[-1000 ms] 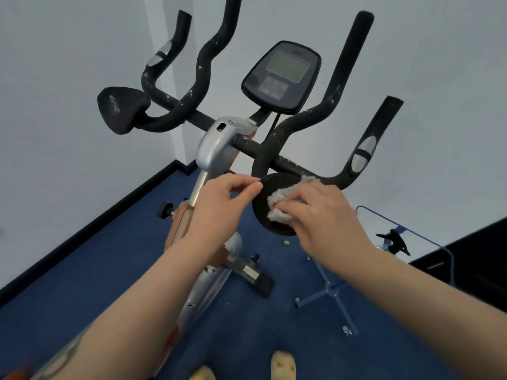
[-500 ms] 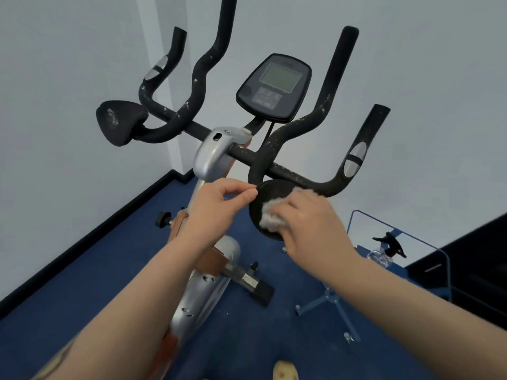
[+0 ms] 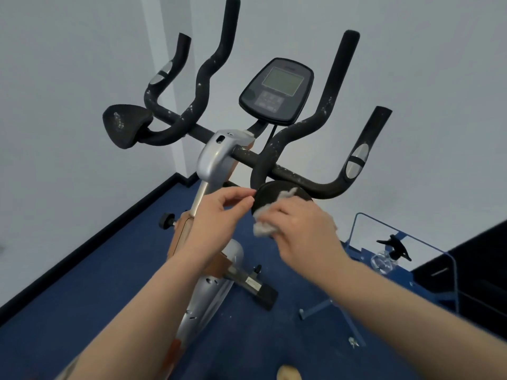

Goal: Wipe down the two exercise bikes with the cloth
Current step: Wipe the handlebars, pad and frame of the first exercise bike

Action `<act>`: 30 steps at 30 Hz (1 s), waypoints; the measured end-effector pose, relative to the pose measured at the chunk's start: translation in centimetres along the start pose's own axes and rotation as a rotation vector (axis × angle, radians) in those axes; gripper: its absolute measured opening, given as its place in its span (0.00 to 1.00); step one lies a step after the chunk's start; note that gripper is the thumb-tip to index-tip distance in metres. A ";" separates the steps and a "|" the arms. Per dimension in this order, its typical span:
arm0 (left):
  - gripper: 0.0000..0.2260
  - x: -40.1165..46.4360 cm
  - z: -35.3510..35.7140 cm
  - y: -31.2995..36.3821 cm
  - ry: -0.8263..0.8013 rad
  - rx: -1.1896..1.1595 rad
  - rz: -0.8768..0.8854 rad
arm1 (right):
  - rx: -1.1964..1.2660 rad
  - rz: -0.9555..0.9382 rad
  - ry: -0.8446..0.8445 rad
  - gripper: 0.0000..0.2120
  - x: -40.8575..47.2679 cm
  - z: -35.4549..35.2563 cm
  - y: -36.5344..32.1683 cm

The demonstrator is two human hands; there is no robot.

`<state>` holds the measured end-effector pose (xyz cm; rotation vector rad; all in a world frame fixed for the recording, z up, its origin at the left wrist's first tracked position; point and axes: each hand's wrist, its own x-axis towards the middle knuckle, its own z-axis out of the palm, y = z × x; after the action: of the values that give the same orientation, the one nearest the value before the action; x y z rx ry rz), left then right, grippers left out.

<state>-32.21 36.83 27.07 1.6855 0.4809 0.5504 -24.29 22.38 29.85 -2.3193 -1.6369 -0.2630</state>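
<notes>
One exercise bike (image 3: pixel 216 163) stands in front of me, with black foam handlebars (image 3: pixel 277 149) flecked white and a console (image 3: pixel 277 91) on top. The right elbow pad (image 3: pixel 270 194), a round black disc, hangs under the bar. My right hand (image 3: pixel 301 229) holds a crumpled grey cloth (image 3: pixel 264 226) pressed against that pad. My left hand (image 3: pixel 219 215) pinches the pad's left rim with thumb and fingertips. The left elbow pad (image 3: pixel 126 124) sits free at the far left. No second bike is in view.
A blue-framed clear stand (image 3: pixel 406 242) at the right carries a spray bottle (image 3: pixel 389 253). Blue carpet (image 3: pixel 82 283) covers the floor. White walls meet in a corner behind the bike, with a black skirting strip (image 3: pixel 109 234). A dark cabinet (image 3: pixel 480 256) stands at the far right.
My right hand has slid the cloth down and left over the pad, so more cloth shows below the rim. My left hand keeps its pinch. My head has tipped up a little.
</notes>
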 end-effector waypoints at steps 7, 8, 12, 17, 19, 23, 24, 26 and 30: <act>0.11 -0.7 0.8 0.0 0.068 0.016 0.092 | 0.225 0.162 0.127 0.13 1.3 -3.8 3.8; 0.11 -0.7 0.8 0.0 0.072 0.016 0.086 | 0.196 0.115 0.093 0.13 1.7 -3.4 3.7; 0.10 -0.6 0.7 0.1 0.056 0.032 0.099 | 0.041 -0.017 0.047 0.11 2.1 -1.9 3.2; 0.12 0.0 1.2 0.5 0.053 0.161 0.152 | -0.055 -0.080 -0.303 0.10 2.3 -4.7 4.7; 0.12 0.5 1.1 0.6 0.042 0.199 0.167 | 0.008 -0.036 -0.419 0.07 3.0 -6.9 5.7; 0.11 0.8 1.0 0.2 0.041 0.192 0.160 | 0.161 0.050 -0.125 0.09 4.1 -6.9 6.2; 0.12 0.7 1.1 0.1 0.048 0.175 0.154 | 0.181 0.055 -0.072 0.09 3.8 -5.9 6.0; 0.12 0.7 1.2 -0.1 0.053 0.151 0.146 | 0.245 0.085 -0.021 0.07 2.7 -3.6 5.6; 0.11 0.7 1.2 -0.2 0.061 0.138 0.144 | 0.370 0.183 0.004 0.11 0.9 -2.0 6.6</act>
<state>-30.87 36.34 26.77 1.8490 0.4518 0.6876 -17.75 20.43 31.13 -2.1581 -1.3263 0.0708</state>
